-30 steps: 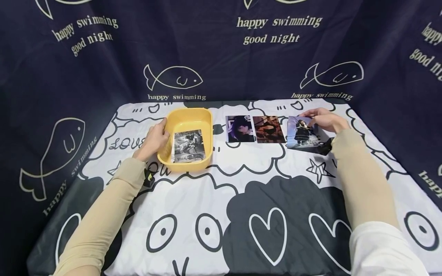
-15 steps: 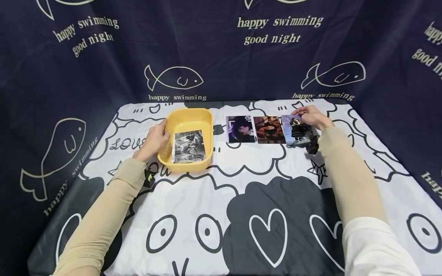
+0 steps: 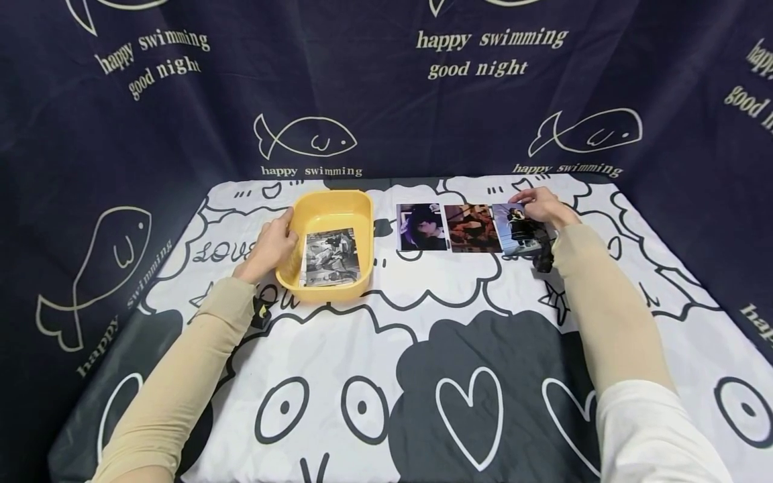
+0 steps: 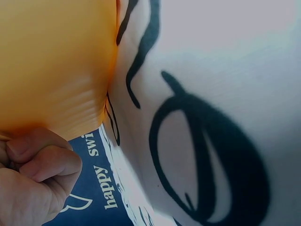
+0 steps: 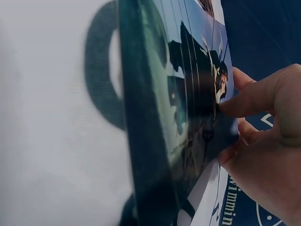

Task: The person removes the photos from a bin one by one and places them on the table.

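Observation:
My left hand [image 3: 270,245] grips the left side of a yellow plastic basin [image 3: 331,293]. In the left wrist view its curled fingers press against the basin's wall [image 4: 51,61]. Inside the basin lies a black-and-white picture card [image 3: 330,257]. At the right end of a row of cards, my right hand [image 3: 546,206] holds a blue-toned picture card [image 3: 513,228]. The right wrist view has the thumb on the printed face of this card [image 5: 207,94] and fingers behind its edge. A reddish-brown card [image 3: 471,228] and a purple one [image 3: 421,227] lie beside it to the left.
A white and dark-grey patterned cloth [image 3: 441,288] covers the table. Dark blue curtains [image 3: 398,121] with fish drawings and lettering hang behind it and at both sides. A small black device [image 3: 543,256] sits at my right wrist, another [image 3: 261,314] at the left.
My right hand has carried the blue-toned card leftward and lower, up against the reddish-brown card. The left hand and the basin have stayed in place.

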`<state>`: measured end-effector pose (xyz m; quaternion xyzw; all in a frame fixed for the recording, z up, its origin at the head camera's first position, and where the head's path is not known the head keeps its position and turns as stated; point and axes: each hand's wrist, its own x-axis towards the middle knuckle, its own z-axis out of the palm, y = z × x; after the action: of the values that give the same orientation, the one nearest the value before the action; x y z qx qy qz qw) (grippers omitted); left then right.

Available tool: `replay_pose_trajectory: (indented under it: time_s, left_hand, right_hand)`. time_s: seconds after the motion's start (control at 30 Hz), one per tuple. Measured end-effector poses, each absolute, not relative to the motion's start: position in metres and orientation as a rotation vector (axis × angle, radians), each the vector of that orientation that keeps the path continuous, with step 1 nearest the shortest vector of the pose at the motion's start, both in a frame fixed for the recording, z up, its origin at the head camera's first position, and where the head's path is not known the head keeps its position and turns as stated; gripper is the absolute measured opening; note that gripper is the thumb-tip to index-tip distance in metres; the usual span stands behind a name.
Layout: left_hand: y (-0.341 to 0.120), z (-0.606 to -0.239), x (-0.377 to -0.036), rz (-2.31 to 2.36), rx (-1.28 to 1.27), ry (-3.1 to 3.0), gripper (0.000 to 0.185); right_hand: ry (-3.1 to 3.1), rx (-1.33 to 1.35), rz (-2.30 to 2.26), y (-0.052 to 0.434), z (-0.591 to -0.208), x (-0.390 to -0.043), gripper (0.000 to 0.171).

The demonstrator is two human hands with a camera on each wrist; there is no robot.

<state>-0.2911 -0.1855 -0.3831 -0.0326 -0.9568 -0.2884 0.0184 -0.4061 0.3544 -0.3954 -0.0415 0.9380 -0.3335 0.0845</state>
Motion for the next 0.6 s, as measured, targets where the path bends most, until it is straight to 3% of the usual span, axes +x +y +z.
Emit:
replay_pose_trajectory:
  time_s: [0.37, 0.6]
  left_hand:
    - [-0.186, -0.384, -0.291, -0.89, -0.112, -2.966, 0.064]
    - [-0.186, -0.384, -0.291, -0.892, -0.118, -2.962, 0.064]
  right_hand:
    - [2.925, -0.168, -0.919, 0.351, -0.397, -0.399, 0.044]
    - [2.853, -0.177, -1.158, 0.341, -0.393, -0.397, 0.046]
